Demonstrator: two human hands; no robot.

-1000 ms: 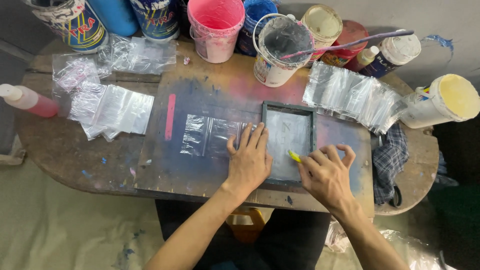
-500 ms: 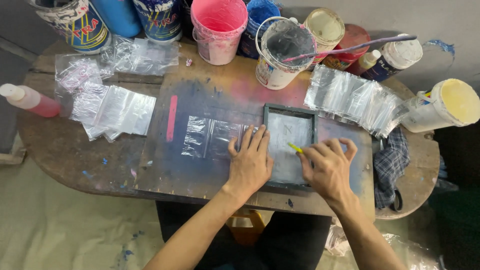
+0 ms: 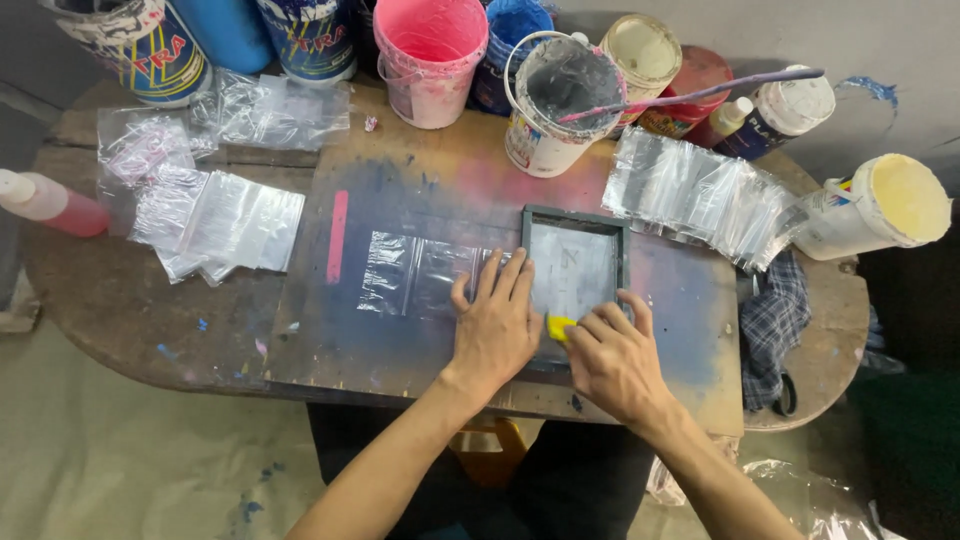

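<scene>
Here the left hand (image 3: pixel 497 325) lies flat, fingers spread, on the left edge of the frame (image 3: pixel 575 275) — which sits on a clear bag (image 3: pixel 420 277) on the board (image 3: pixel 400 190). The right hand (image 3: pixel 612 362) pinches a yellow squeegee (image 3: pixel 556 327) at the frame's lower edge.

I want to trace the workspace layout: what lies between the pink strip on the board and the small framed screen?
In the head view, a clear plastic bag lies flat between the pink strip and the framed screen.
</scene>
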